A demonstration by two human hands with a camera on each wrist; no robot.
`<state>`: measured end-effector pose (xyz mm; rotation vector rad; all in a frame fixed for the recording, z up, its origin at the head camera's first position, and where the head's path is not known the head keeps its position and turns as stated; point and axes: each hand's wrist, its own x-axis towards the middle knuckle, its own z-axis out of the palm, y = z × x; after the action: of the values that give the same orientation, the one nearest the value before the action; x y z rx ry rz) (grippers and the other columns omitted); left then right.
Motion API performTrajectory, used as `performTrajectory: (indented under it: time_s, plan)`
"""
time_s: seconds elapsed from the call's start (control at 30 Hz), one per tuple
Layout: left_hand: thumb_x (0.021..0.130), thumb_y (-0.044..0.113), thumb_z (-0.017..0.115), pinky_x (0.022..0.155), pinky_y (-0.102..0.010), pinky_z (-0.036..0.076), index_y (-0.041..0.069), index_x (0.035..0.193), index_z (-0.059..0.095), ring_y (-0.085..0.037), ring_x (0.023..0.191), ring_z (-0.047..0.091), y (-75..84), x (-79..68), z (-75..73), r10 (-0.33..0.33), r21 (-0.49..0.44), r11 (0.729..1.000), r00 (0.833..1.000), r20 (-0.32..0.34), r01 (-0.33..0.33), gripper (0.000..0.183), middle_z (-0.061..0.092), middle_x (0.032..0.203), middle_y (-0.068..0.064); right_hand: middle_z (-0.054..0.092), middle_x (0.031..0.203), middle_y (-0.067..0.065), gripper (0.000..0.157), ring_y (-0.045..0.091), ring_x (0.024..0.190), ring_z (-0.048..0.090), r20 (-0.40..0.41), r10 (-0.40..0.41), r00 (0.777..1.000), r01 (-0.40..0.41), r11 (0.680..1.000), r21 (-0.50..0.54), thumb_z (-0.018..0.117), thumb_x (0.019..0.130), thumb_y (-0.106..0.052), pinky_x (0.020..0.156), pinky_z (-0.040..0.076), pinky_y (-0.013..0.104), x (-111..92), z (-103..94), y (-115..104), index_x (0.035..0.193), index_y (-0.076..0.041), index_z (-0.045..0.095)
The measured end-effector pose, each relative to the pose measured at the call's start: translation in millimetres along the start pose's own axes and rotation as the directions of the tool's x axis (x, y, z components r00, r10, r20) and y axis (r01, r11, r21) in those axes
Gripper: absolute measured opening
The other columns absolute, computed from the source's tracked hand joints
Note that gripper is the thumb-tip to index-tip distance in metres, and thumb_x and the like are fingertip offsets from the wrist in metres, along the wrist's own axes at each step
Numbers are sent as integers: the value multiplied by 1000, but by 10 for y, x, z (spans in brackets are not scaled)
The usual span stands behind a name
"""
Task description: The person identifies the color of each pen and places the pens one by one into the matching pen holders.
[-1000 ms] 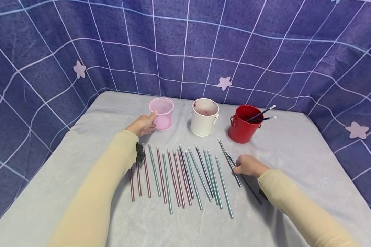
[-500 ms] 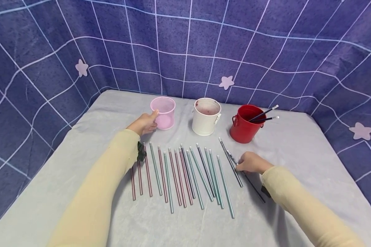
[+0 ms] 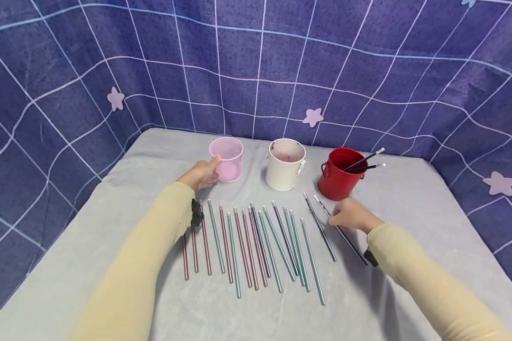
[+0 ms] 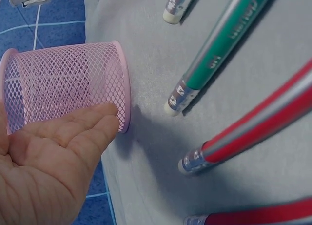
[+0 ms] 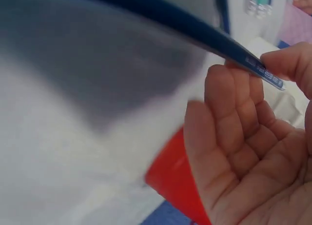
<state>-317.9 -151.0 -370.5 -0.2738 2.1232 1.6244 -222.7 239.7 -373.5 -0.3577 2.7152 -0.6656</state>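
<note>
At the back left stands a pink mesh cup [image 3: 229, 168]. My left hand [image 3: 202, 173] touches its side, the thumb at the rim; in the left wrist view the fingers [image 4: 97, 127] lie nearly straight along the mesh. On the right, my right hand [image 3: 351, 214] pinches a dark blue pencil [image 3: 351, 243] between thumb and fingertips. In the right wrist view that pencil [image 5: 195, 30] slants over the cloth, above the red bucket [image 5: 178, 173]. Another dark pencil [image 3: 320, 227] lies just left of it.
A white bucket [image 3: 281, 170] stands between the cup and the red bucket, which holds two dark pencils [image 3: 369, 155]. Several teal pencils [image 3: 313, 260] and red pencils [image 3: 205, 241], plus a few dark ones, lie in a row on the grey cloth. A purple curtain [image 3: 239, 57] hangs behind.
My right hand has shifted the pinched pencil away from me, toward the red bucket, so it parts from the dark pencil beside it. My left hand stays at the pink cup.
</note>
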Motion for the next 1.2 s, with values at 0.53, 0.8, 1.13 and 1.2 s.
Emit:
performTrajectory:
  time_s: [0.53, 0.8, 1.13, 1.2]
  plan:
    - [104, 44, 24, 112, -44, 28, -15, 144, 13, -39, 136, 32, -7, -9, -17, 7, 4, 1000, 1000, 20, -7, 73, 26, 146, -35, 59, 62, -2, 7, 7, 53, 52, -344, -35, 938, 93, 984, 151, 61, 76, -4, 49, 46, 21, -89, -559, -273, 79, 3, 62]
    - [104, 43, 24, 112, -43, 29, -17, 144, 12, -40, 135, 32, -15, 4, -31, 14, -4, 1000, 1000, 20, -14, 73, 25, 146, -36, 68, 73, 11, 13, -7, 55, 50, -602, -41, 798, 144, 982, 124, 62, 78, -6, 51, 39, 15, -138, -799, -368, 84, 5, 63]
    - [103, 44, 24, 113, -44, 26, -17, 144, 11, -39, 137, 30, -6, 7, -22, 11, -16, 1000, 1000, 23, -11, 74, 23, 147, -35, 52, 58, -26, 16, -9, 55, 45, -746, 15, 666, 104, 988, 113, 61, 78, -13, 54, 35, 16, -155, -1113, -478, 86, 1, 66]
    - [103, 45, 23, 113, -44, 26, -16, 144, 11, -39, 137, 30, 0, 7, -16, 10, -15, 1000, 1000, 25, -10, 75, 23, 147, -35, 46, 56, -32, 18, -9, 56, 45, -765, 30, 643, 107, 986, 129, 61, 79, -14, 56, 35, 15, -154, -1165, -492, 87, 1, 66]
